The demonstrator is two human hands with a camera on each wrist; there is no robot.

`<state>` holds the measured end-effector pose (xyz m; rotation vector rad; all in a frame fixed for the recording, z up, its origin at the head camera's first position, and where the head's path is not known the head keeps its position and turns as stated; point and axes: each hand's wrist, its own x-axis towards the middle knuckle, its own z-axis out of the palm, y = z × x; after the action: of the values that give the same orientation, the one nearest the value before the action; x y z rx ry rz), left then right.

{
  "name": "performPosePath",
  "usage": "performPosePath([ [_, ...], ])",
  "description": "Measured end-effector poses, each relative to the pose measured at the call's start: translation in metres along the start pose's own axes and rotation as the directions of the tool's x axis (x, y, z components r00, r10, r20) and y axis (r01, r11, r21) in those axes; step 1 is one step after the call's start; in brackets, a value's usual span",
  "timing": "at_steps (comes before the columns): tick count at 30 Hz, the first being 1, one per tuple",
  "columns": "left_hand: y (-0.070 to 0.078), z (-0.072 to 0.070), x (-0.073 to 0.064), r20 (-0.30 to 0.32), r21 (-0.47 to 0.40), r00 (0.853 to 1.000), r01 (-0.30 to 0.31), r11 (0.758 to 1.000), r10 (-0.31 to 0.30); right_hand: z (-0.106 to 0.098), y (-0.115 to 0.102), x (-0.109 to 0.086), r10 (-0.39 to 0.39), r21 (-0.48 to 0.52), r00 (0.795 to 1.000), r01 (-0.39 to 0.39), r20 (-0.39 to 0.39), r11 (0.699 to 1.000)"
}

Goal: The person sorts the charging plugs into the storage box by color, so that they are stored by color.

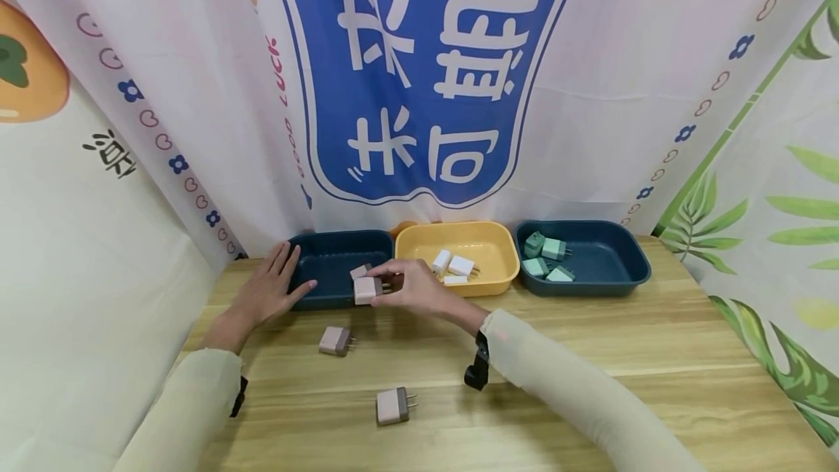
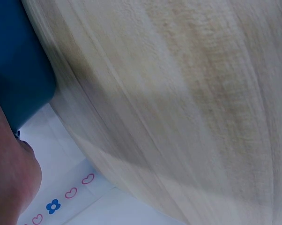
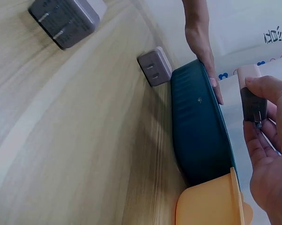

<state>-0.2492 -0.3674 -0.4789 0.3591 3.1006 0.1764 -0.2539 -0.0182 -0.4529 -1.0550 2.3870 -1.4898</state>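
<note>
My right hand (image 1: 416, 287) pinches a pink-and-grey charger plug (image 1: 365, 290) between thumb and fingers, over the front rim of the left blue bin (image 1: 314, 302). In the right wrist view the held plug's prongs point down. Another pink-and-grey plug (image 1: 360, 271) shows partly inside that bin, behind the held one. My left hand (image 1: 265, 297) rests on the bin's left end with fingers extended and thumb over the front rim. Two more pink-and-grey plugs lie on the table: one plug (image 1: 336, 341) close to the bin, another plug (image 1: 392, 406) nearer to me.
A yellow bin (image 1: 505, 287) with several white plugs (image 1: 462, 266) stands in the middle. To its right, a second blue bin (image 1: 609, 286) holds several green plugs (image 1: 553, 249). A printed curtain (image 1: 590, 130) hangs behind the wooden table (image 1: 557, 355).
</note>
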Motion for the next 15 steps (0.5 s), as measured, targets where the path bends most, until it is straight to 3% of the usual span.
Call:
performPosePath([
  [10, 0.0, 0.001, -0.001, -0.037, -0.032, 0.999, -0.01, 0.999, 0.009, -0.003, 0.007, 0.011, 0.045, 0.014, 0.998, -0.045, -0.05, 0.999],
  [15, 0.001, -0.002, -0.002, -0.024, -0.012, 1.0, -0.008, 1.0, 0.008, -0.004, 0.01, 0.017, 0.088, 0.045, 0.993, -0.084, -0.074, 0.995],
])
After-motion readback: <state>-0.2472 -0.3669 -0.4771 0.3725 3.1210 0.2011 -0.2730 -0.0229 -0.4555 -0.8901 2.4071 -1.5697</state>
